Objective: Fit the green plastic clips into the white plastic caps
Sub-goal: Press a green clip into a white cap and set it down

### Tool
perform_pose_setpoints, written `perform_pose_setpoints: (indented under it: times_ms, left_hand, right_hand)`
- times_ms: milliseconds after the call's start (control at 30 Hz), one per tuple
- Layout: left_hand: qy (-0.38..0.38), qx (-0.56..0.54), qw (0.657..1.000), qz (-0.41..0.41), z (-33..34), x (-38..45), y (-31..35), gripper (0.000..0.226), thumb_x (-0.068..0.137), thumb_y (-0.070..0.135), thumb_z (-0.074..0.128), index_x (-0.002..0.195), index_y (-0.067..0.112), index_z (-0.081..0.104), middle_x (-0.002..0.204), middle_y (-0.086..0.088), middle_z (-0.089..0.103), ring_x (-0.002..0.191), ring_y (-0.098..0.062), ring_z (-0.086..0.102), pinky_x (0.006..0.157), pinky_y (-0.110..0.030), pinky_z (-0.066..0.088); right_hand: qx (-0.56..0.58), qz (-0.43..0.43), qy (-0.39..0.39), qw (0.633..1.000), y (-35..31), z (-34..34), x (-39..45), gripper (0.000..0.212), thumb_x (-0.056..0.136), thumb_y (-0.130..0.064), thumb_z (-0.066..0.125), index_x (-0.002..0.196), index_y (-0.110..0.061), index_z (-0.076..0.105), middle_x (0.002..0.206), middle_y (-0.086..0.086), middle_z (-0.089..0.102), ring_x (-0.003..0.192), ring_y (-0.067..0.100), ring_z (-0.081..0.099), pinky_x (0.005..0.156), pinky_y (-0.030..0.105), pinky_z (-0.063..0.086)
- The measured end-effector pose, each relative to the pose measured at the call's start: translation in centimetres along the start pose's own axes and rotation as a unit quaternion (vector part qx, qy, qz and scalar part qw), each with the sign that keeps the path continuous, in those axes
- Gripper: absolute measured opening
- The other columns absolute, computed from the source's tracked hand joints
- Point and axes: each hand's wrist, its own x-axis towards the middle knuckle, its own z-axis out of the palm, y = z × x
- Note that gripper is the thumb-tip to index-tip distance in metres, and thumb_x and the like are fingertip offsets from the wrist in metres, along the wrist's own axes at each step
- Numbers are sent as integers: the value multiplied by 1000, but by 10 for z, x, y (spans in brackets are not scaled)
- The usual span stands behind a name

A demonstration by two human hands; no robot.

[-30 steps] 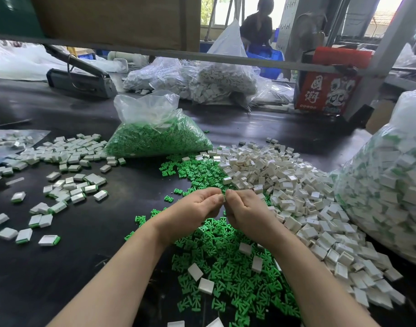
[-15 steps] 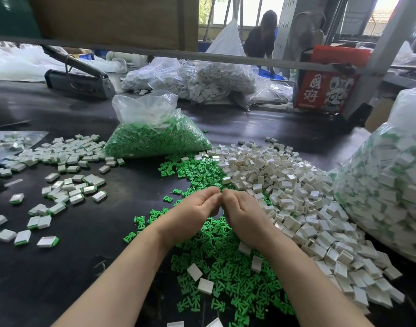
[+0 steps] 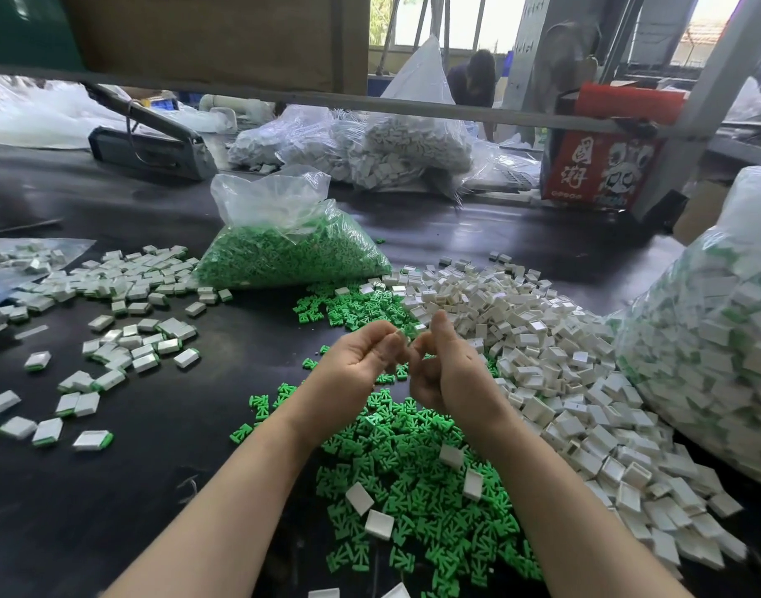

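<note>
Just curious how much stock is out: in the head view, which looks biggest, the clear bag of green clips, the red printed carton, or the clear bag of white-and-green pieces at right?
1. Clear bag of white-and-green pieces, though nearest and cut off by the frame.
2. Clear bag of green clips.
3. Red printed carton, farthest away, so unsure.

Matt plastic clips (image 3: 413,481), caps (image 3: 555,364); glossy bag (image 3: 275,200).
</note>
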Motion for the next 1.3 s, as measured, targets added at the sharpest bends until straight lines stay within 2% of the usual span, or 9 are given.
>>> perform_pose_setpoints:
  times_ms: [167,300,467,667,800,933,1033,1133,1300]
  left_hand:
    - [32,19,999,23,0,0,3,31,94,38,47,81,14,62,73,12,58,75,-6,51,73,-19,41]
    - [8,-32,999,-8,1,-1,1,26,93,34,47,74,16,51,68,10,44,65,-4,40,64,-18,36]
    - [-24,-47,998,-37,2,2,-3,27,92,31,47,76,35,68,70,21,55,70,4,50,72,-13,44]
    - [-30,-30,998,-42,6,2,-3,30,93,30,44,77,38,68,68,21,54,68,2,47,67,-13,41]
    - [-20,4,999,-46,8,0,-1,28,92,33,44,86,16,66,74,7,55,70,-6,48,69,-20,43]
    - [-9,58,997,-50,13,-1,-2,44,92,39,42,100,0,61,95,-27,63,88,-38,59,90,-59,47]
    - [11,105,993,-43,17,-1,-3,35,93,42,40,92,16,63,84,-4,67,83,-27,61,84,-59,48]
    - [44,149,987,-33,23,-2,-3,42,94,45,36,92,11,61,85,-9,67,83,-31,62,79,-55,49]
    - [91,159,983,-21,34,-4,-1,35,94,45,35,74,19,48,66,4,53,61,-14,45,65,-49,43]
  right_hand:
    - [-25,7,8,1000,-5,-6,-1,62,90,-65,24,68,-13,49,50,-2,43,37,7,37,39,17,29]
    - [-150,-113,37,982,0,-6,2,46,93,-53,33,69,-16,46,56,-9,42,52,11,37,53,34,31]
    - [-211,-143,38,966,7,-3,2,36,103,-35,41,68,-32,48,57,-17,46,57,7,38,57,37,34]
    - [-281,-132,55,949,4,-3,1,37,104,-28,39,69,-18,47,60,-6,46,58,15,41,59,51,40]
    - [-343,-144,65,926,0,-1,0,41,98,-39,29,62,-24,43,57,-9,45,53,10,40,53,35,33]
    - [-408,-116,71,903,3,1,-1,39,92,-41,23,59,-30,40,57,-12,46,55,3,42,52,29,30]
    - [-399,-115,85,905,6,3,-1,43,93,-42,21,57,-29,41,57,-11,48,57,3,45,53,28,32]
    - [-400,-115,111,902,8,7,0,47,94,-44,20,54,-28,40,57,-9,49,57,4,47,52,26,32]
    - [-403,-104,141,898,9,12,1,46,93,-39,20,53,-27,39,56,-10,46,55,9,44,52,32,28]
